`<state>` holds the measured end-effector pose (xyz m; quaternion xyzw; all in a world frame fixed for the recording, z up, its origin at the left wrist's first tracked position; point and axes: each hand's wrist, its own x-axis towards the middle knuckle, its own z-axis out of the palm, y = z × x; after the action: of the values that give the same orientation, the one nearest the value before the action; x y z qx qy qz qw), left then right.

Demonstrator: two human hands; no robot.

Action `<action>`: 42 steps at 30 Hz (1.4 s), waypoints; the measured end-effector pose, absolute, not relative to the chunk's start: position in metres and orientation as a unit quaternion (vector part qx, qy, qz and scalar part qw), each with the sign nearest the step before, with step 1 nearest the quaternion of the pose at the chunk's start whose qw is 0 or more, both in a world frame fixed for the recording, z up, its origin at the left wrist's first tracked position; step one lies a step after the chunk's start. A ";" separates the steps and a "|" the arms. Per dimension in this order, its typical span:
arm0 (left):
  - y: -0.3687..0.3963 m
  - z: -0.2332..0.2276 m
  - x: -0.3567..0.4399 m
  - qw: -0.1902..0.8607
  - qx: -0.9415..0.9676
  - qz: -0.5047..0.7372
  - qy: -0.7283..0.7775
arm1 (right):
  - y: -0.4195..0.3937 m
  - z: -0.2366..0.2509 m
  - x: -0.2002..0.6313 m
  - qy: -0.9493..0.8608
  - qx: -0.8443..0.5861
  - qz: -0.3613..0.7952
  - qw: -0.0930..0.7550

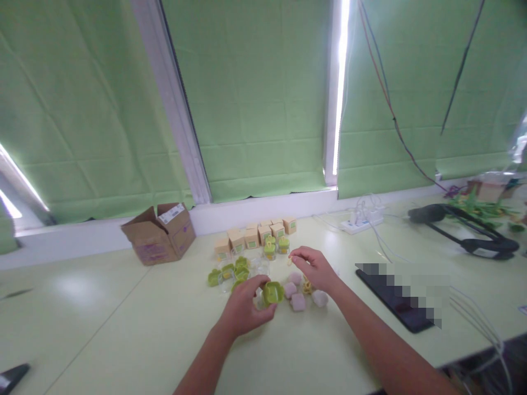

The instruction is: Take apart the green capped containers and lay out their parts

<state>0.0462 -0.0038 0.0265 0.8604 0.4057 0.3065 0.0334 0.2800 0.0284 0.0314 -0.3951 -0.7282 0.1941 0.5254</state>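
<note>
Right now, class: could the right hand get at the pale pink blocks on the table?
Probably yes. The right hand hovers just beside the pink blocks, and nothing lies between them on the table.

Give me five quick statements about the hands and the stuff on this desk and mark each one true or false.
1. The left hand holds a green lid. True.
2. The right hand rests flat on the dark tablet. False: it is raised above the small pinkish blocks, pinching a tiny pale piece.
3. An open cardboard box lies left of the small tan boxes. True.
4. The blinds are blue. False: they are green.
5. A white power strip lies near the window sill. True.
</note>
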 end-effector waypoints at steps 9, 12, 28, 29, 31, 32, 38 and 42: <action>-0.007 0.029 0.046 0.064 0.876 0.294 0.377 | 0.044 0.022 0.305 -0.761 -0.541 0.075 0.351; -0.008 0.031 0.048 0.081 0.894 0.280 0.342 | 0.047 0.018 0.311 -0.769 -0.570 0.076 0.281; -0.008 0.031 0.054 0.060 0.928 0.229 0.287 | 0.048 0.008 0.310 -0.779 -0.597 0.102 0.162; -0.008 0.032 0.054 0.055 0.929 0.226 0.287 | 0.048 0.007 0.310 -0.779 -0.599 0.099 0.160; -0.008 0.033 0.055 0.048 0.931 0.220 0.286 | 0.048 0.006 0.309 -0.778 -0.600 0.094 0.159; -0.008 0.033 0.055 0.045 0.932 0.217 0.287 | 0.048 0.006 0.309 -0.778 -0.602 0.092 0.159; -0.004 0.030 0.051 0.025 0.926 0.216 0.309 | 0.048 0.005 0.308 -0.772 -0.611 0.082 0.154; 0.000 0.026 0.048 0.004 0.915 0.215 0.341 | 0.048 0.006 0.308 -0.769 -0.616 0.064 0.157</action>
<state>0.0476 -0.0005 0.0264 0.9152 0.3410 0.2147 0.0043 0.3081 0.0484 0.0055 -0.6158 -0.7694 0.0644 0.1570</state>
